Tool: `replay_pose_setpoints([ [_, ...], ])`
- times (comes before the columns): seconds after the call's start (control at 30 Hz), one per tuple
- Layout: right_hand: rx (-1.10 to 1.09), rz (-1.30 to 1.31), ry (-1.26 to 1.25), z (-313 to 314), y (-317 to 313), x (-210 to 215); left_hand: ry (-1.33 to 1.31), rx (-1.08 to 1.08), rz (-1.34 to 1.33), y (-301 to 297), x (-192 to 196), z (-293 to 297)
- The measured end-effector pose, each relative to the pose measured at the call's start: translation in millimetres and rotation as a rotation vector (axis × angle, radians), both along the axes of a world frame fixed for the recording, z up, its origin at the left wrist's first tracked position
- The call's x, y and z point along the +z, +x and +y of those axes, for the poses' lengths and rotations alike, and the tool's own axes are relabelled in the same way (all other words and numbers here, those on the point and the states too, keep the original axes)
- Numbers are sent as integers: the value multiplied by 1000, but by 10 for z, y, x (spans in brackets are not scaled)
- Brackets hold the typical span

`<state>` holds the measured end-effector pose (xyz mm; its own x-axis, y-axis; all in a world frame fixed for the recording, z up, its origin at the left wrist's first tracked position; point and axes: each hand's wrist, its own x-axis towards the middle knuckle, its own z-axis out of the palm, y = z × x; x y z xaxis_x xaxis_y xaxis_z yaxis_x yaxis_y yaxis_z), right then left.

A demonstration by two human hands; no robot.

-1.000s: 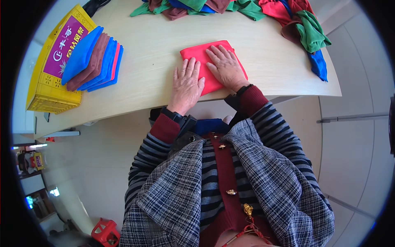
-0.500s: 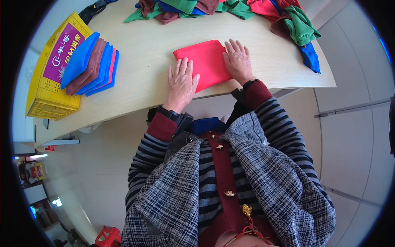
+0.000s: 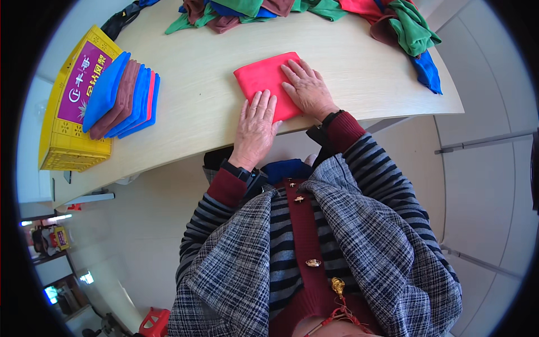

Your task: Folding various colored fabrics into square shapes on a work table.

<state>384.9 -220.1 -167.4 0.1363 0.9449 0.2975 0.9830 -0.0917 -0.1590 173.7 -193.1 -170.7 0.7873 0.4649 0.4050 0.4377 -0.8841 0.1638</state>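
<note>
A folded red cloth lies flat near the front edge of the table. My left hand rests on its near left part, fingers stretched out. Across its right side lies my right hand, palm down with the fingers extended. Neither hand grips anything. To the left, several folded cloths in blue, brown and red stand in a leaning stack against a yellow basket.
The yellow plastic basket with a purple label stands at the table's left end. Loose green, brown, blue and red cloths are heaped along the far edge. A green cloth and a blue one lie at the right edge.
My right hand has slid left from the red cloth's edge onto its top. The left hand has moved slightly right and nearer to me. The cloth's right side now reaches less far right.
</note>
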Motion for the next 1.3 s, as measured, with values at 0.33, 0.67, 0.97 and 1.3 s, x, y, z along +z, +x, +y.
replay_pose_setpoints([
  [0.33,-85,54,5,-187,-207,-32,-65,-26,-1,-253,42,27],
  [0.67,-50,-41,-4,-291,-533,204,-116,20,12,-334,144,37],
  [0.97,124,56,61,-89,-643,-12,-73,129,-16,-108,-79,200],
  [1.3,-3,-8,5,-115,-235,-11,-92,169,17,-96,-30,130],
])
